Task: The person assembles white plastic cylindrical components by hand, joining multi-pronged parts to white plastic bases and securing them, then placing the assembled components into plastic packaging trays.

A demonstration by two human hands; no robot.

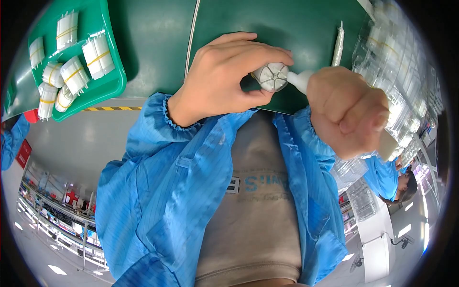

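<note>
Head view: your left hand [228, 76] is clamped around a white tube bundle [273, 77], just left of your right hand [348, 110], which grips a white nozzle bottle [300, 81], its tip near the bundle's end.

A blue, finely striped jacket [167, 210] is worn open, its sleeves [146, 126] gathered by elastic cuffs [176, 125]. Beneath, a taupe shirt [248, 229] is marked with blue lettering [251, 183].

Near the edge of a green table [153, 48], a yellow-and-black strip [112, 108] can be seen; farther, a grey floor [114, 138], a metal railing [84, 241] and bright lamps [57, 270] are shown.
</note>
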